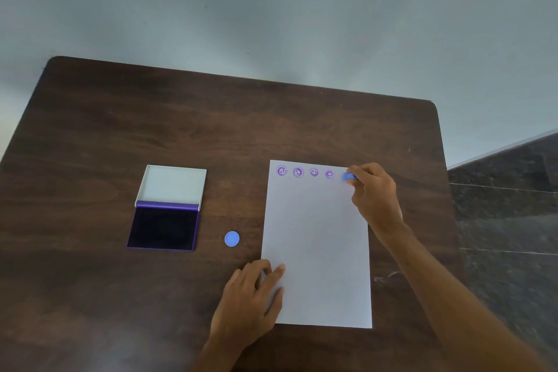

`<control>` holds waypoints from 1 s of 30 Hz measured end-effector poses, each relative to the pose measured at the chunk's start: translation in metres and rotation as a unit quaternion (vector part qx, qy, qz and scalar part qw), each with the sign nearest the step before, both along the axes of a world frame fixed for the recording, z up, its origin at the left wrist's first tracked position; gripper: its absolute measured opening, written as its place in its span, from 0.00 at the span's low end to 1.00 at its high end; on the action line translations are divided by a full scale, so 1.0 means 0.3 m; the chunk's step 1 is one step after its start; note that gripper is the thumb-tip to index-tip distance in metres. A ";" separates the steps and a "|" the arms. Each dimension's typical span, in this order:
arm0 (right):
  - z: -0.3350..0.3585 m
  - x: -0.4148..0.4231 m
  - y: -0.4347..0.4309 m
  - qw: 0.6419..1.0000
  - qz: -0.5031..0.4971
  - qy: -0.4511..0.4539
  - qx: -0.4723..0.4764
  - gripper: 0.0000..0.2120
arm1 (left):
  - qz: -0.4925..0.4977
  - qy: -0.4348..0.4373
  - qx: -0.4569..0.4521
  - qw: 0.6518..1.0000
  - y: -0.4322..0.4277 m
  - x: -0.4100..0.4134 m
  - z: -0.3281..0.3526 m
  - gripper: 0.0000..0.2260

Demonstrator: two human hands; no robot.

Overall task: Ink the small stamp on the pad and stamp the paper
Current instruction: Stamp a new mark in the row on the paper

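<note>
A white sheet of paper (pixel 317 244) lies on the dark wooden table (pixel 211 130), with several purple smiley prints in a row along its top edge. My right hand (pixel 376 190) grips the small blue stamp (pixel 348 177) at the paper's top right corner, at the right end of the row. My left hand (pixel 252 296) rests flat on the paper's lower left edge, fingers spread. The ink pad (pixel 163 228) lies open to the left, its white lid (pixel 172 184) folded back.
A round blue cap (pixel 232 239) lies on the table between the ink pad and the paper. The table's right edge runs close to my right arm, with dark tiled floor (pixel 507 220) beyond. A pale wall stands behind the table.
</note>
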State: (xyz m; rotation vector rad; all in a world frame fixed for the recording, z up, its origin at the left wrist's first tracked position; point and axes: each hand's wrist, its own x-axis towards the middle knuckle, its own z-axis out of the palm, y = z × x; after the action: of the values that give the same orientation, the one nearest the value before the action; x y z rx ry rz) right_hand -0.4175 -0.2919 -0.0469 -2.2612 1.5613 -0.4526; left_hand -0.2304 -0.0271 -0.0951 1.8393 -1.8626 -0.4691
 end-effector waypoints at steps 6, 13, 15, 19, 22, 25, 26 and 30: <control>-0.011 0.004 -0.004 0.999 0.011 0.031 0.004 0.15 | 0.002 -0.001 -0.006 1.000 -0.001 -0.003 0.005 0.17; -0.009 -0.005 -0.034 0.994 0.073 0.082 -0.023 0.17 | 0.000 0.006 -0.001 1.000 0.005 -0.003 -0.016 0.17; -0.009 -0.008 -0.045 0.990 0.098 0.095 -0.036 0.17 | -0.003 0.006 0.001 1.000 0.003 -0.003 -0.021 0.17; -0.011 -0.017 -0.072 0.979 0.157 0.105 -0.074 0.18 | -0.009 0.005 0.005 1.000 -0.004 -0.002 -0.029 0.17; -0.014 -0.021 -0.076 0.980 0.159 0.092 -0.080 0.18 | -0.006 0.007 0.001 1.000 -0.007 -0.005 -0.037 0.16; -0.023 -0.021 -0.072 0.985 0.137 0.067 -0.082 0.19 | -0.003 0.000 -0.012 1.000 -0.008 -0.009 -0.042 0.17; -0.029 -0.023 -0.070 0.985 0.134 0.061 -0.087 0.19 | -0.003 -0.001 -0.014 1.000 -0.006 -0.009 -0.043 0.17; -0.047 -0.033 -0.068 0.985 0.133 0.045 -0.101 0.20 | -0.006 -0.001 -0.012 1.000 -0.006 -0.009 -0.043 0.16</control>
State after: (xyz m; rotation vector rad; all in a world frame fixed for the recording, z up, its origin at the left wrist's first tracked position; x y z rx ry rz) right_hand -0.4275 -0.3124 -0.0611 -2.6330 1.2742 -0.4569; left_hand -0.2330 -0.0289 -0.1081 1.8142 -1.8737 -0.4482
